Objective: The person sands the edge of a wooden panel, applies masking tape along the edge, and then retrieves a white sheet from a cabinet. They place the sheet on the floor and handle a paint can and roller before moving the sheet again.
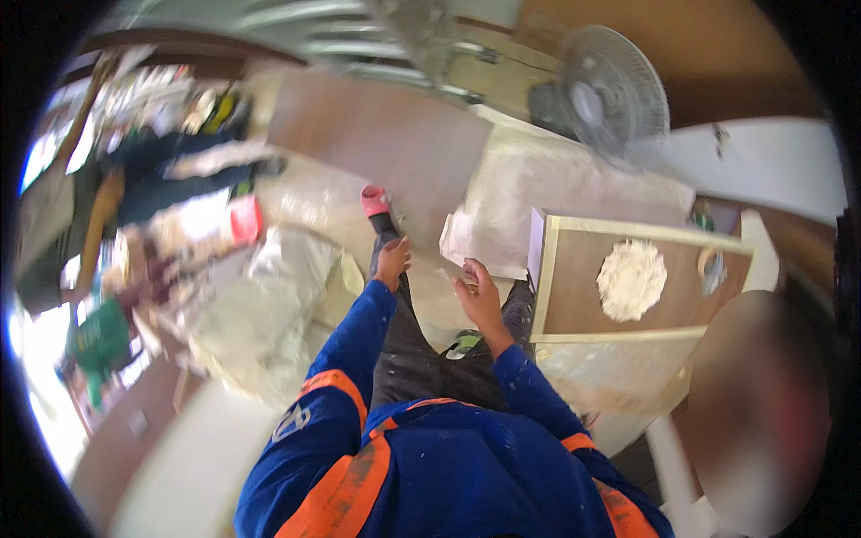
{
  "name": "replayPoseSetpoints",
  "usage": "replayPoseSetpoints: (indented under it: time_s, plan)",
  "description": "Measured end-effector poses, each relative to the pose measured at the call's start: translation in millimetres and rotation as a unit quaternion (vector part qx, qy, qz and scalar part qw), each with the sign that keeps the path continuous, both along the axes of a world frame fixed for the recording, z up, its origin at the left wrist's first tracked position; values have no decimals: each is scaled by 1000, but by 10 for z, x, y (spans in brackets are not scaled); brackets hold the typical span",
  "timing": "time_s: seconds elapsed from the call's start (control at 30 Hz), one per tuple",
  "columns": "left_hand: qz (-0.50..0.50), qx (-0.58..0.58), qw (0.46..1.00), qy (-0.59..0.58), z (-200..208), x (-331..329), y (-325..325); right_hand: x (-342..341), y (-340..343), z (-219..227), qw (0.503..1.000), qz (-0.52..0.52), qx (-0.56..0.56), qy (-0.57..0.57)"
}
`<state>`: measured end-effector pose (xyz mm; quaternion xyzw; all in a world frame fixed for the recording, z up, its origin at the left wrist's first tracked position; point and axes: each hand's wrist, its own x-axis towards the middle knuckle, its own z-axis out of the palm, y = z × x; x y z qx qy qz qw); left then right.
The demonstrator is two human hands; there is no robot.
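Note:
My left hand (392, 261) is in front of my dark trousers with its fingers curled. Just beyond it lies a dark, narrow shape with a pink end (373, 200); blur hides its kind and whether the fingers grip it. To its right my right hand (479, 300) hangs with thumb and fingers apart, beside the pale cloth-like cover (529, 193). A small pale sliver shows near its thumb, too blurred to name. Between my legs a green and black shoe (465, 343) shows in part.
On my right stands a wooden-framed panel (560, 269) bearing a round cream mass (632, 280) and a tape roll (711, 269). A fan (614, 94) is at the back right. Crumpled plastic sheeting (269, 314) lies left. Another person (76, 197) is at the far left; a blurred shape is at the right.

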<state>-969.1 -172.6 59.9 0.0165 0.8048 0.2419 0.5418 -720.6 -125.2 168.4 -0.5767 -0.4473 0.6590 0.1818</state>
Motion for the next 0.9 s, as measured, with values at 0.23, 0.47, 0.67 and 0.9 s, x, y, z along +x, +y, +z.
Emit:
replayPoseSetpoints:
  time_s: [0.23, 0.47, 0.67, 0.9]
  plan:
    - [-476, 179, 843, 179, -513, -1642, 986, -531, -352, -1377, 908, -329, -249, 73]
    - [-496, 169, 845, 107, -794, -2149, 2168, -1343, -762, -2162, 766, -600, -231, 16]
    - [-663, 366, 635, 154, -652, -1069, 2814, -1041, -698, -2676, 548, -791, -269, 46]
    - [-784, 358, 430, 268, -1127, 445, 3852, -919, -381, -2638, 696, -668, -262, 26]
